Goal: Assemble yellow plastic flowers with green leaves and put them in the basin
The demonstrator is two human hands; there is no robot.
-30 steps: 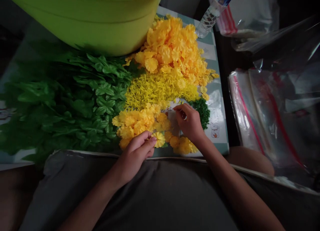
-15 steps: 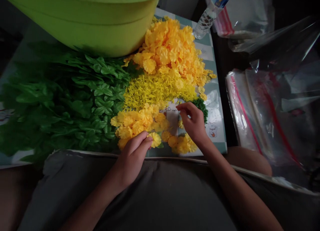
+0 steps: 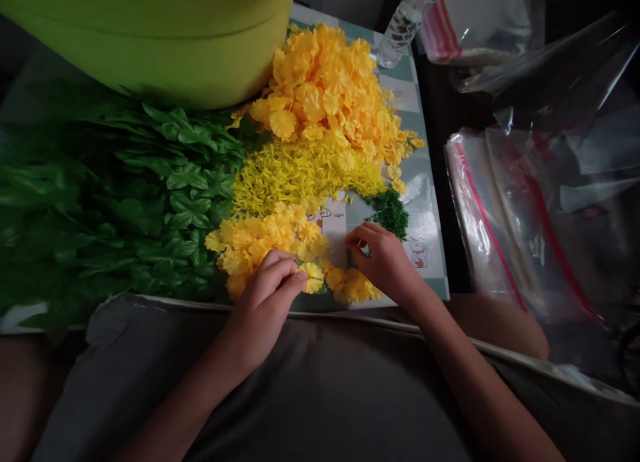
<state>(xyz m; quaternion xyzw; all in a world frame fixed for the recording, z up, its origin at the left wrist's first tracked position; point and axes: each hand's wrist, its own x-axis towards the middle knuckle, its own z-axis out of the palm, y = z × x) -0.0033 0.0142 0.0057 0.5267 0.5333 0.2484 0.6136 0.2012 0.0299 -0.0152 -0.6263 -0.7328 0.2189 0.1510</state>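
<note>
My left hand (image 3: 273, 295) pinches a yellow artificial flower (image 3: 312, 278) between thumb and forefinger near the table's front edge. To its right, my right hand (image 3: 383, 259) is closed in a pinch above the table; whatever lies between its fingertips is too small to make out. Loose yellow flowers (image 3: 356, 287) lie just below the right hand, and a heap of pale orange-yellow flowers (image 3: 270, 239) is behind the left one. Beyond them spread small yellow sprigs (image 3: 300, 175) and a bigger pile of orange-yellow petals (image 3: 330, 82). A dark green tuft (image 3: 390, 214) sits beyond the right hand.
Green artificial leaves (image 3: 190, 209) cover the table's left side. At the back stands a large lime-green tub (image 3: 175, 49). A clear plastic bottle (image 3: 397, 35) is at the back right. Plastic zip bags (image 3: 490, 215) lie right of the table (image 3: 425, 182). A grey cushion (image 3: 320, 382) rests on my lap.
My right hand has come down and slightly left from beside the green tuft, closer to the left hand. The left hand keeps hold of its flower. The view has shifted a little.
</note>
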